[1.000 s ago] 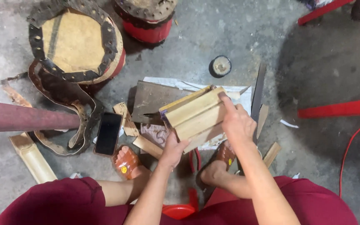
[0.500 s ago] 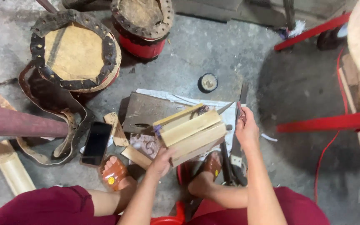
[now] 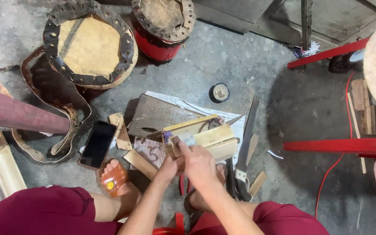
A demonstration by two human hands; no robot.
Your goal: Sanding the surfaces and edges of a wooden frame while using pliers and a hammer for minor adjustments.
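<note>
Bamboo block (image 3: pixel 212 138) in both hands' closed grip: left hand (image 3: pixel 169 167), right hand (image 3: pixel 199 162).

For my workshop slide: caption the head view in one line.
Seated on a concrete floor, a person's left hand and right hand grip a split bamboo piece beside a saw.

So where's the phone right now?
In the head view, the black phone lies on the floor at the left, beside a wood strip and just above the person's orange sandal.
</note>
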